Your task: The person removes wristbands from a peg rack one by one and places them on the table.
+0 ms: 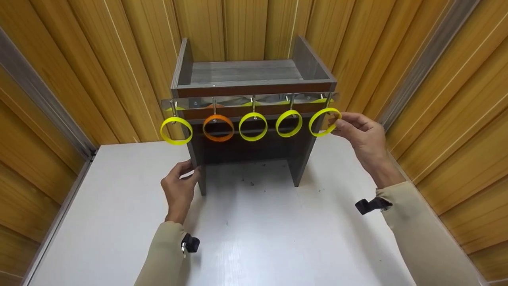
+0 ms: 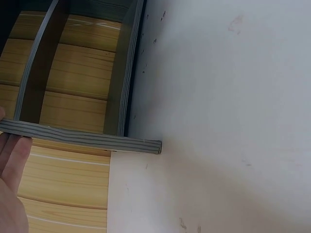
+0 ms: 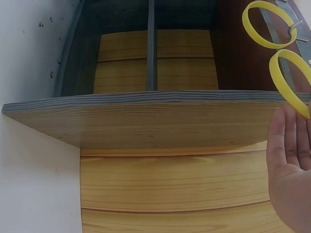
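A grey wooden shelf unit [image 1: 254, 86] carries a clear strip [image 1: 189, 104] of metal hooks along its front. Yellow rings and one orange ring [image 1: 219, 139] hang from the hooks in a row. At the right end, my right hand [image 1: 365, 139] pinches the rim of the last yellow ring [image 1: 320, 134], still on its hook. The right wrist view shows this ring [image 3: 282, 80] by the fingertips, partly cut off by the frame. Lower on the other side, my left hand [image 1: 180, 188] holds the left side panel [image 2: 97, 141], its thumb and fingers on opposite faces.
The unit stands on a white tabletop [image 1: 246, 222] with small dark specks. Wood-plank walls [image 1: 131, 71] enclose it at the back and both sides, with grey metal strips [image 1: 428, 59] in the corners. Inside the unit, a middle board [image 3: 151, 58] spans between the sides.
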`<state>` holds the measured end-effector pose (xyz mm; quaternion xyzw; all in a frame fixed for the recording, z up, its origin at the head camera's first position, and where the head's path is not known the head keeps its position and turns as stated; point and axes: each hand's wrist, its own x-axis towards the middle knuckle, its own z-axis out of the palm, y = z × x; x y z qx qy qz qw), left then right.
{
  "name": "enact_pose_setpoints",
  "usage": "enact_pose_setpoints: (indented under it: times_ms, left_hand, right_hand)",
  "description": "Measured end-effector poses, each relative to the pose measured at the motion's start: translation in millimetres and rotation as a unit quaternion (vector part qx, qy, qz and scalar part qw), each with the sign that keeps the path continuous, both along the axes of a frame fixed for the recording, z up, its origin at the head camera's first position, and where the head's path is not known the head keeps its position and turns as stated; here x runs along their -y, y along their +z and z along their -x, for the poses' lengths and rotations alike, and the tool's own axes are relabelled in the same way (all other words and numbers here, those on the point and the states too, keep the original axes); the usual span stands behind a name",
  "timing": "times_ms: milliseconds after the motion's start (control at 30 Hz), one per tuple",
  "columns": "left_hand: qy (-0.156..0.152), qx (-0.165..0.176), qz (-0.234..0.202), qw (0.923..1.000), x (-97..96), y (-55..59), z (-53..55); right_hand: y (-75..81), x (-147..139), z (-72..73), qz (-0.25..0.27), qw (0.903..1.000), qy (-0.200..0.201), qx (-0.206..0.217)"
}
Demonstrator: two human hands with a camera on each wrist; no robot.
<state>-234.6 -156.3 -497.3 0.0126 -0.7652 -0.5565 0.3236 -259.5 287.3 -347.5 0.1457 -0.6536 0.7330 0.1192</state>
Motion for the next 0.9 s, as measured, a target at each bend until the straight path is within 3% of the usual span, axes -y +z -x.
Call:
enact_pose_setpoints:
  times_ms: [467,900]
  left_hand:
    - [0.014,0.009,0.01,0.9998,-1.9,-0.7,0.5]
    - [0.011,0.01,0.005,0.9999,-0.3,-1.5,0.4]
  right_hand:
    - [16.9,3.9,-6.7,0.07,0.9969,-0.004,-0.036]
    - [20.7,-7.0,-24.0,0.152,0.9859,0.032,-0.062]
